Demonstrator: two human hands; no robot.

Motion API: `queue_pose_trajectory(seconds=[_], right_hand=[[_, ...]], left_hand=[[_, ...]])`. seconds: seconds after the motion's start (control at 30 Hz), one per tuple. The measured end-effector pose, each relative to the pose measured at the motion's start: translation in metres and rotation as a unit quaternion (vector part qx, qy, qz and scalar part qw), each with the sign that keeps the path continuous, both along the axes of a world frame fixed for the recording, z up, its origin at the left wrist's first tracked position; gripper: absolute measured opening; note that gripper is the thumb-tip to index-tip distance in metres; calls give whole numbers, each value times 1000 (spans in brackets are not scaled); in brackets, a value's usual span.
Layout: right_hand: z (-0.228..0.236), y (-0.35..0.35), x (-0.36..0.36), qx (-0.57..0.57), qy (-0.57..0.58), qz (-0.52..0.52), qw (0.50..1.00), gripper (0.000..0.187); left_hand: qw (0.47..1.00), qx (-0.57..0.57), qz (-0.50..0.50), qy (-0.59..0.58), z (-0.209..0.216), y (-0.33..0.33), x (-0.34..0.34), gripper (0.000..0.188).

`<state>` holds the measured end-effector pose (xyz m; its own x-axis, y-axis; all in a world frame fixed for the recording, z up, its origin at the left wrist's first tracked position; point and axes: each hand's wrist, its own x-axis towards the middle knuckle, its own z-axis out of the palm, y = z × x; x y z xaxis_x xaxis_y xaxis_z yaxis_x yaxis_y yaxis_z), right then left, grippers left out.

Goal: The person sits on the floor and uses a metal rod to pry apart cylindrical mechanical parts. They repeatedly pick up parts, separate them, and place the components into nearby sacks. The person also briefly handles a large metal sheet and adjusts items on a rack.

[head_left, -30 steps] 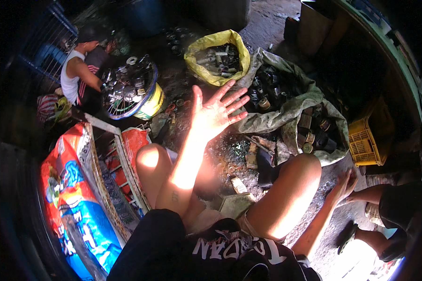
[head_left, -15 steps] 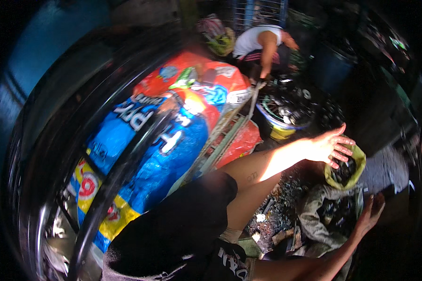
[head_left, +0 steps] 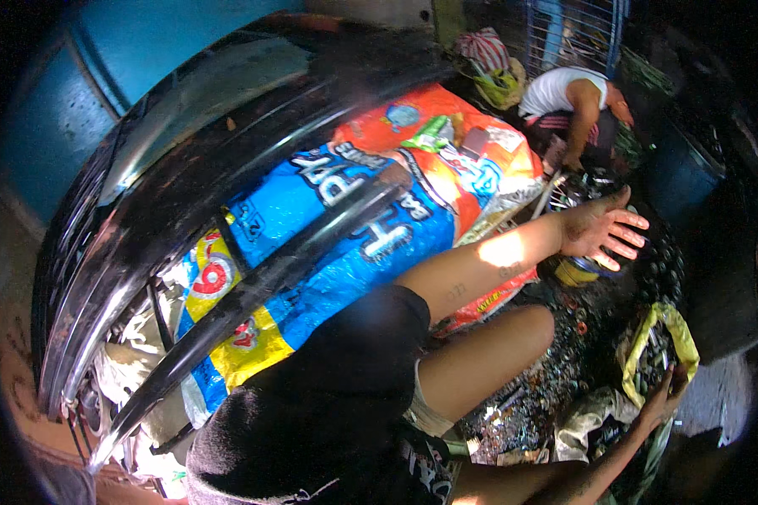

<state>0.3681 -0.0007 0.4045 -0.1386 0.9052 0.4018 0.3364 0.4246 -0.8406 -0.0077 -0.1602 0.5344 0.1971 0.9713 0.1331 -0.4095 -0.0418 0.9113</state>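
Note:
My left hand (head_left: 600, 233) is stretched out with its fingers spread, holding nothing. Behind it, partly covered, is a yellow container (head_left: 574, 273) below a heap of dark scrap. My right hand (head_left: 664, 399) is at the near rim of a small sack (head_left: 691, 343) with a yellow rolled edge. Its fingers look extended, and I cannot tell whether they press on the rim. Small dark and pale pieces lie inside that sack. A crumpled grey sack (head_left: 574, 427) lies beside my right forearm.
A person (head_left: 568, 97) in a white sleeveless top crouches beyond my left hand. Big blue and orange printed sacks (head_left: 278, 227) lie on my left behind black curved bars (head_left: 253, 307). Small debris (head_left: 522, 396) covers the ground near my knee. A blue drum (head_left: 686, 181) stands far right.
My view has turned, so the scene sits further right. My left hand has moved away from the yellow-rimmed sack, and my right hand has come from beside the grey sack to its rim.

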Motion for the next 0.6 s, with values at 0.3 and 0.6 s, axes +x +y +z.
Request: queue_pose_trajectory(seconds=[0.3,0.6], right_hand=[[-33,20,-45,27,-3,4,1000,43],[-49,64,-30,89,-63,36,993,46]], left_hand=[[994,10,50,97,38,-7,-26,93],[763,43,361,534,236,-136,-165,83]])
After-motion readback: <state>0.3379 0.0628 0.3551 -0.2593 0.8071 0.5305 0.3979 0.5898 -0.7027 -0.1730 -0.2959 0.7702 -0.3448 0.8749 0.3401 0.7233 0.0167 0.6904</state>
